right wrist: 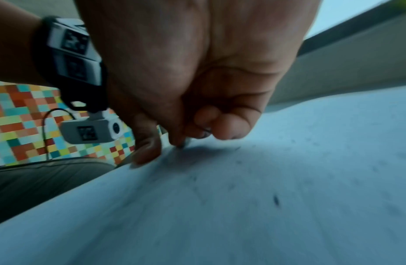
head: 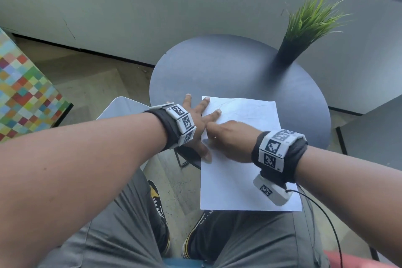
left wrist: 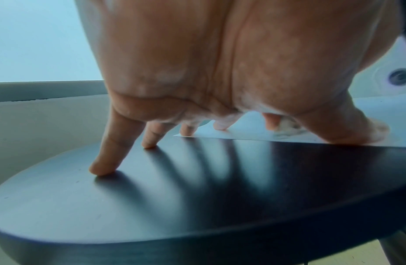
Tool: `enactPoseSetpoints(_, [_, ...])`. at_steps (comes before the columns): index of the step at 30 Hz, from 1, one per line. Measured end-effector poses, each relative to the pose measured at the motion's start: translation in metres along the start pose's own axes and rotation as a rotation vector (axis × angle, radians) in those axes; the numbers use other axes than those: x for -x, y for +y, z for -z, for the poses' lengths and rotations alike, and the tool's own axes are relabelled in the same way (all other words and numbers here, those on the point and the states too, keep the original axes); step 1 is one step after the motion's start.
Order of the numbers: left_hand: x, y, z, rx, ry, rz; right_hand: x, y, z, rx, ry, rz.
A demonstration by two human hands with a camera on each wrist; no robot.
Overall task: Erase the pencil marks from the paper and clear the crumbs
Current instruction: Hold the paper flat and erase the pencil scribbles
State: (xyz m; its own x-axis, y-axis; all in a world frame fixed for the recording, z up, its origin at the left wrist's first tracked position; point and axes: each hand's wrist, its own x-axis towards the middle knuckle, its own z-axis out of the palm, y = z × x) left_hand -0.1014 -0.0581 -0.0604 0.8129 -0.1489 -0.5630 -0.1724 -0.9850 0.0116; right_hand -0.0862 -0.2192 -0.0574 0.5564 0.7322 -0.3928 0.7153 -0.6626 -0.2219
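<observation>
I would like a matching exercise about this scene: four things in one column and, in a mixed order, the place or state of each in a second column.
Column one:
1. white sheet of paper
2. green grass-like plant in a dark tall pot
3. left hand
4. right hand

Column two:
a. stands at the far right of the round dark table
b. fingers spread, pressing on the table and the paper's left edge
c. fingers curled, tips down on the paper
d. lies partly on the table, its near end hanging over the edge

Pairs: 1-d, 2-a, 3-b, 4-c.
</observation>
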Motion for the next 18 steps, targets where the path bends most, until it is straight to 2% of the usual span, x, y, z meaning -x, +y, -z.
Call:
enactPoseSetpoints(1, [0.001, 0.001, 0.001, -0.004, -0.001, 0.000, 0.000, 0.001, 0.002, 0.003, -0.008, -0.007])
enactPoseSetpoints(4, [0.002, 0.001, 0.000, -0.021, 0.019, -0.012, -0.017, 0.029, 0.009, -0.005, 0.169, -0.241])
enactPoseSetpoints(5, [0.004, 0.001, 0.000, -0.026, 0.019, -0.008, -0.018, 0.029, 0.007, -0.011, 0.194, -0.269])
enactPoseSetpoints(6, [0.004, 0.001, 0.001, -0.029, 0.013, -0.004, -0.016, 0.022, 0.003, -0.009, 0.185, -0.234])
enactPoseSetpoints(9, [0.004, 0.003, 0.003, -0.033, -0.012, 0.011, -0.001, -0.004, -0.009, -0.040, 0.051, -0.001])
enactPoseSetpoints(10, [0.004, 0.004, 0.004, -0.028, -0.013, 0.010, 0.001, -0.001, -0.007, -0.051, 0.037, -0.002])
enactPoseSetpoints(13, [0.003, 0.005, 0.003, -0.028, -0.001, -0.001, -0.013, 0.030, 0.012, -0.064, 0.168, -0.270])
enactPoseSetpoints(14, [0.003, 0.005, 0.003, -0.031, -0.004, 0.002, -0.014, 0.034, 0.013, -0.053, 0.197, -0.301])
enactPoseSetpoints(16, [0.003, 0.005, 0.004, -0.024, -0.014, 0.005, -0.010, 0.022, 0.009, -0.018, 0.173, -0.216])
enactPoseSetpoints(18, [0.003, 0.006, 0.005, -0.016, -0.020, 0.006, 0.001, 0.006, 0.000, -0.021, 0.069, -0.058])
